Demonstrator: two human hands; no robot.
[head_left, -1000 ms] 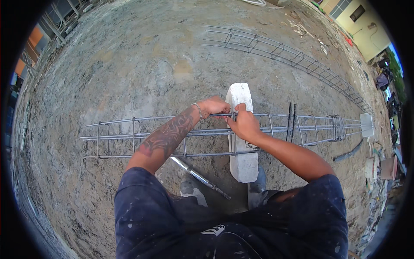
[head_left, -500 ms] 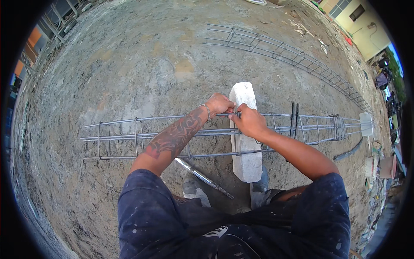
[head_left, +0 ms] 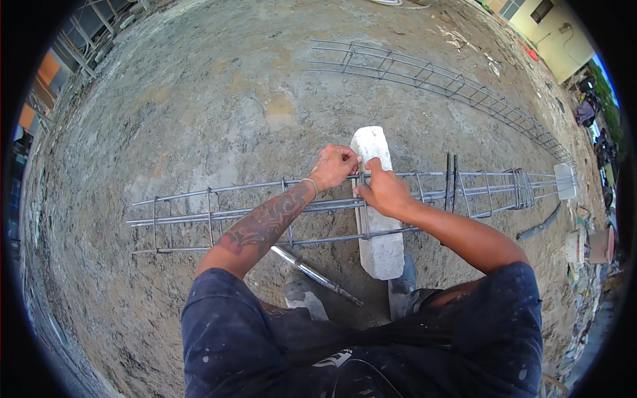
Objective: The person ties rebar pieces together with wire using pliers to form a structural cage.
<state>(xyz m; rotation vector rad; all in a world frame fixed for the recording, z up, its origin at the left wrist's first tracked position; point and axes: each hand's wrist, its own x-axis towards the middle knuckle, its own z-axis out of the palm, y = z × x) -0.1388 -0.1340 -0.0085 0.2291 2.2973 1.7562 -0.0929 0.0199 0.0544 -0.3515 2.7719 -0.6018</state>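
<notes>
A rebar cage [head_left: 318, 205] of long steel bars and square stirrups lies crosswise in front of me, over a whitish concrete block [head_left: 383, 255]. At the far top bar, above the block, both hands work close together. My left hand [head_left: 334, 167] is just beyond the bar, its thumb and fingertips pinched; whatever they hold is too small to make out. My right hand [head_left: 387, 191] is closed around the top bar and stirrup, its index finger pointing up and its other fingers partly hidden. The two hands are slightly apart.
A second rebar cage [head_left: 424, 74] lies farther off on the rough ground. Near my boots is a shiny metal tube [head_left: 317, 275]. A pale block [head_left: 565, 181] supports the cage's right end, where several stirrups [head_left: 522, 189] are bunched. A bucket [head_left: 600, 245] stands at right.
My left hand has lifted slightly off the top bar and drawn back to the left, its fingers more curled. My right hand stays at the stirrup. The view has shifted slightly.
</notes>
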